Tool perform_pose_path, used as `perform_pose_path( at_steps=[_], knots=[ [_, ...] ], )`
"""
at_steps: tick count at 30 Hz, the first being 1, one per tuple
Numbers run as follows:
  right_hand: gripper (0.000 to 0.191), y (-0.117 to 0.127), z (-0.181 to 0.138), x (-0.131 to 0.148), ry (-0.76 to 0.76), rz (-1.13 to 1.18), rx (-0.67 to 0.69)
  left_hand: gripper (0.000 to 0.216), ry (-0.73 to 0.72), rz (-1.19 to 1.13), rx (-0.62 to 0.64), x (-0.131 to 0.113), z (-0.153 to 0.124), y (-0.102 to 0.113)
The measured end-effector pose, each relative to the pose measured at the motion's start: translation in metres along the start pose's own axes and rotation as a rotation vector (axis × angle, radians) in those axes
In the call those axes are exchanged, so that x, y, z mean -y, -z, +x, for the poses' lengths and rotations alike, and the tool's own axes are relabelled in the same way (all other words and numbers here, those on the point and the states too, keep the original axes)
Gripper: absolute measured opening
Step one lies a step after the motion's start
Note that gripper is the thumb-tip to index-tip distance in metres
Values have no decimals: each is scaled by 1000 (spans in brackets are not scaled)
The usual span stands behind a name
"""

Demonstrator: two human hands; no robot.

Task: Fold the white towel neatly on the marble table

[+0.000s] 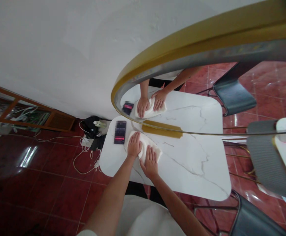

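A white, folded towel [145, 140] lies on the white marble-patterned table [189, 157], toward its left end. My left hand [134, 146] rests flat on the towel's left part, with its fingers stretched out. Lower and to the right, my right hand [150, 163] lies flat on the same towel, fingers extended. The palms hide part of the cloth, and a thick fold shows between the hands. Just left of the towel, a phone [120, 132] with a blurred screen lies on the table.
A gold-framed round mirror [143, 59] stands on its gold base [161, 128] at the table's back, reflecting both hands. Dark chairs [253, 216] and a grey ribbed seat [268, 154] are at right. Cables, a bottle [99, 124] and a black bag [90, 127] lie left.
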State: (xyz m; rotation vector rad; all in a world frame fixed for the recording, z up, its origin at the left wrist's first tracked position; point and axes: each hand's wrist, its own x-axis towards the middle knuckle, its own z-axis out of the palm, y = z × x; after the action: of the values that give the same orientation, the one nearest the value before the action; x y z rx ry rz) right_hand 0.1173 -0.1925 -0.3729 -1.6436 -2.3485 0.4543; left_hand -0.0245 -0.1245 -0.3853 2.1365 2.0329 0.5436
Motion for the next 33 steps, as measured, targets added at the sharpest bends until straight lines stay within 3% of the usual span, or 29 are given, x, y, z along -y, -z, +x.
perform_pose_path(
  at_steps=[10,19,33],
  knots=[
    [85,-12,36,11,-48,12,12,61,31,-40,-62,16,34,-4],
    [88,-18,53,19,-90,-25,22,60,-77,-79,-9,34,57,-4],
    [81,-5,42,-2,79,-41,26,60,-25,-59,-27,25,44,0]
  ],
)
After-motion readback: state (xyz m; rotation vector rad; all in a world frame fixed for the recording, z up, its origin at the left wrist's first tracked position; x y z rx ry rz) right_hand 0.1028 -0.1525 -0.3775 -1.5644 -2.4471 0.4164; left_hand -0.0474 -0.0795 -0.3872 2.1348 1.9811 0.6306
